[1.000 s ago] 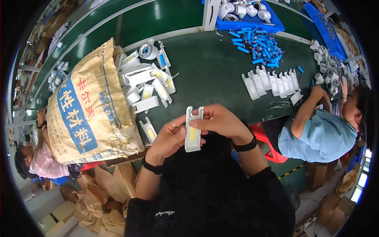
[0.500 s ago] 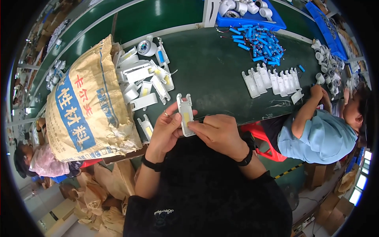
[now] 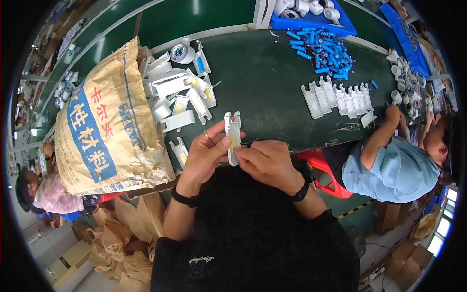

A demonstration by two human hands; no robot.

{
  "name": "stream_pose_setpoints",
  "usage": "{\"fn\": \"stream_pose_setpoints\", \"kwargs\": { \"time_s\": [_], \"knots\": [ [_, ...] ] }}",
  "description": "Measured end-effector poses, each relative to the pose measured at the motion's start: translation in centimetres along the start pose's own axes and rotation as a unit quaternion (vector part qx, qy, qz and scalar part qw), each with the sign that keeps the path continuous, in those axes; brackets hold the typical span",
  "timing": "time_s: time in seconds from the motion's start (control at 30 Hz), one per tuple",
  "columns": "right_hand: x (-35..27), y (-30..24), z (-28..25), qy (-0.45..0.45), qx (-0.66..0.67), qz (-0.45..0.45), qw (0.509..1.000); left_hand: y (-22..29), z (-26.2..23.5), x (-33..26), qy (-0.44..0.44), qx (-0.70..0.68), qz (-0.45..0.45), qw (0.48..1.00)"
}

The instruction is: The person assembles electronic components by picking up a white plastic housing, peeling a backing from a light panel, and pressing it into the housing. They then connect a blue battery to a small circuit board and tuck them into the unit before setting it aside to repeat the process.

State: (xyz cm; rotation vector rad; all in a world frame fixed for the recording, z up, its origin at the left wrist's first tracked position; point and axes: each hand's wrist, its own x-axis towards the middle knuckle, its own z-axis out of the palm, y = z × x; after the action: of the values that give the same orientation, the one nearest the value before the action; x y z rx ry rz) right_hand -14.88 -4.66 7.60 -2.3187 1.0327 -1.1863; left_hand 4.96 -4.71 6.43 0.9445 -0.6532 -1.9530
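Observation:
Upright above the table's near edge is a white plastic lamp housing (image 3: 233, 130) with a yellow strip along its face and two prongs at its top. My left hand (image 3: 206, 153) is closed round it, thumb on its left side and fingers behind. My right hand (image 3: 269, 163) is closed in a pinch, its thumb and index fingertips against the lower right edge of the housing. Whatever lies between those fingertips is hidden. Left of my hands, several similar housings (image 3: 179, 120) lie in a loose pile, with another housing (image 3: 180, 152) by the table's edge.
A large paper sack (image 3: 104, 121) stands at the left. Blue wired battery cells (image 3: 331, 51) are heaped at the back right, before a blue tray (image 3: 314, 24) of white lamp heads. Rows of white housings (image 3: 335, 100) lie nearer. A co-worker in a blue shirt (image 3: 396, 168) sits right.
The housing has turned slightly, showing a narrower face, and has shifted a little up and right in the picture. Both hands keep nearly the same hold.

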Motion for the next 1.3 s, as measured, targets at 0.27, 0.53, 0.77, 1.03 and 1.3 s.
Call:
{"fn": "stream_pose_setpoints", "kwargs": {
  "time_s": [0.27,0.53,0.77,1.03,1.3],
  "knots": [
    [-1.3,2.0,-0.9,0.019,0.076,0.184,0.98,-0.8,1.3,0.9,-0.001,0.019,-0.047,0.999],
    [-5.6,5.9,-7.2,0.284,0.181,0.389,0.857,-6.9,6.6,12.5,0.06,0.024,-0.055,0.996],
    [-9.1,6.9,-8.0,0.308,0.367,0.384,0.789,-5.6,7.9,8.0,0.132,0.398,0.208,0.884],
    [-6.1,7.4,-5.7,0.188,0.699,0.316,0.613,1.9,1.0,3.2,0.288,0.682,0.239,0.628],
    [-6.8,5.2,-7.4,0.239,0.576,0.427,0.655,5.1,-3.6,2.1,0.247,0.734,0.26,0.577]
  ]
}}
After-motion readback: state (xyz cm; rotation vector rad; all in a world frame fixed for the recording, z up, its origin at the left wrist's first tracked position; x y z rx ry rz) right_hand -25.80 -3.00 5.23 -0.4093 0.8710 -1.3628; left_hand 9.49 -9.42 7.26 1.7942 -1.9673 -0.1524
